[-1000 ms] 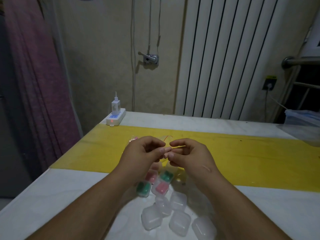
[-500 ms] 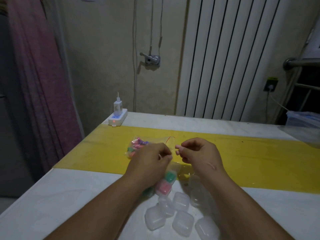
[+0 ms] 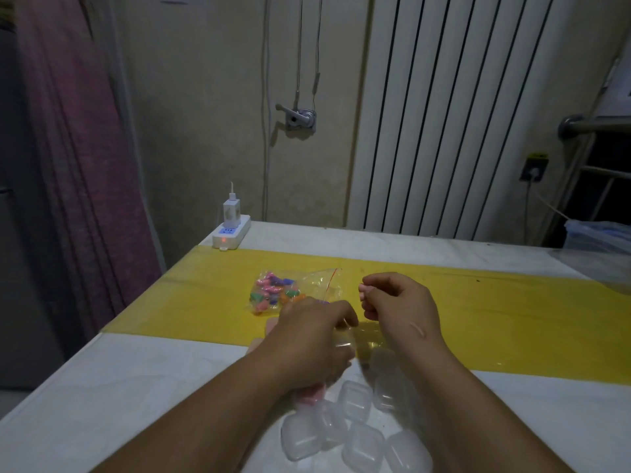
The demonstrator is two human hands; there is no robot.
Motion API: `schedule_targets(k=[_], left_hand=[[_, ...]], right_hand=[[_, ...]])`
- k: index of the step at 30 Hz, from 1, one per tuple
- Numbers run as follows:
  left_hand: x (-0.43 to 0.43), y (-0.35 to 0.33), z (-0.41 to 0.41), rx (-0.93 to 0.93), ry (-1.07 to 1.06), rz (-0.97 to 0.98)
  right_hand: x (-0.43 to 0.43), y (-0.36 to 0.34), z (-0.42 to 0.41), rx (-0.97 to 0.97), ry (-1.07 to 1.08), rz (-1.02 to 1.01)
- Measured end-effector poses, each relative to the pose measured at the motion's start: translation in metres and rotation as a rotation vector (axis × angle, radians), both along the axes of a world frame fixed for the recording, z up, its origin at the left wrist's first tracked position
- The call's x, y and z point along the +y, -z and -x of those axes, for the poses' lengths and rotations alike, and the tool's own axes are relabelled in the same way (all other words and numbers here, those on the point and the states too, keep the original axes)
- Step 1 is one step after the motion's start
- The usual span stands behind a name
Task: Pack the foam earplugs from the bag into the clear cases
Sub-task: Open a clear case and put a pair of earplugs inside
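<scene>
early stage | bag of foam earplugs (image 3: 275,294) well stocked, centre-left on worktop (image 3: 136,387) | left hand (image 3: 314,339) curled over clear case (image 3: 345,343) | right hand (image 3: 399,302) curled, pinching what: cannot tell | empty cases (image 3: 358,435) heaped bottom centre, unfilled

Just one wide-angle head cam, looking forward and down, close over the table (image 3: 102,387), facing the radiator (image 3: 444,114) wall.

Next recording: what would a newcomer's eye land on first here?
First the clear bag of bright foam earplugs lying on the yellow strip, the strongest colour in a dim room. Then the left hand and right hand, fingers curled, just nearer than the bag. Below them a huddle of clear cases sits at the table's near edge.
</scene>
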State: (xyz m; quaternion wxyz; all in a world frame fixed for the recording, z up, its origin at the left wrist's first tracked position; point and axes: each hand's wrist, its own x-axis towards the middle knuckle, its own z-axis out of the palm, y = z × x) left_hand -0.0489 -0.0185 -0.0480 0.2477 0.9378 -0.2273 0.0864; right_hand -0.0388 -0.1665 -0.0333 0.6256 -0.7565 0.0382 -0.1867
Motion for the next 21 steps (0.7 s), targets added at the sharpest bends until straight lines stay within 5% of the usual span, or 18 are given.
schedule_targets(k=[6,11,15,21], left_hand=[[0.017,-0.014,0.002,0.308,0.001,0.746],[0.029,-0.017,0.004,0.515,0.091,1.137],[0.032,-0.02,0.003,0.551,0.166,1.205],[0.039,-0.02,-0.003,0.379,0.195,1.048]], right_hand=[[-0.001,0.001,0.005,-0.03,-0.005,0.081],[0.006,0.001,0.012,0.019,-0.126,0.046],[0.009,-0.004,0.017,0.1,-0.194,-0.083],[0.013,-0.008,0.021,0.135,-0.275,-0.156]])
